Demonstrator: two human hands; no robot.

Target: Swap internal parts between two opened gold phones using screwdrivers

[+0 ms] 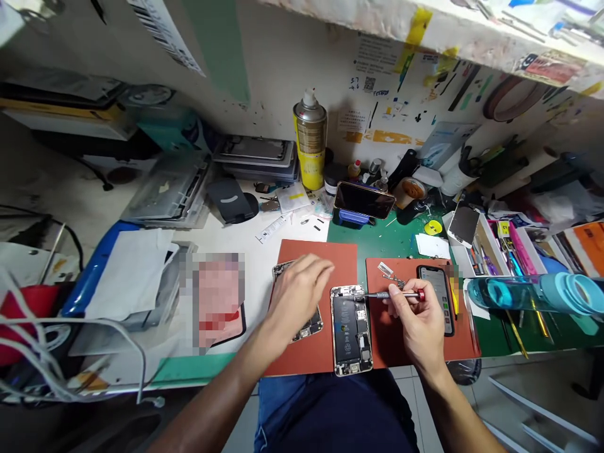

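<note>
My right hand [415, 321] grips a screwdriver [387, 294] with a red end cap, its shaft pointing left over the top part of an opened phone [352, 333]. That phone lies face up with its black battery and circuit boards exposed, at the front edge of a brown mat [325, 358]. My left hand [302, 289] hovers over a second opened phone [309, 328], covering much of it. Its fingers point right and lie close together; whether anything is between them is hidden. Small metal parts [400, 282] lie just above my right hand.
Right of my right hand, a phone [436, 296] with a lit screen lies on another brown mat [384, 346]. A blue bottle [533, 292] lies farther right. Behind stand a propped phone [363, 200] and a yellow spray can [310, 141]. White cables [94, 322] hang at the left.
</note>
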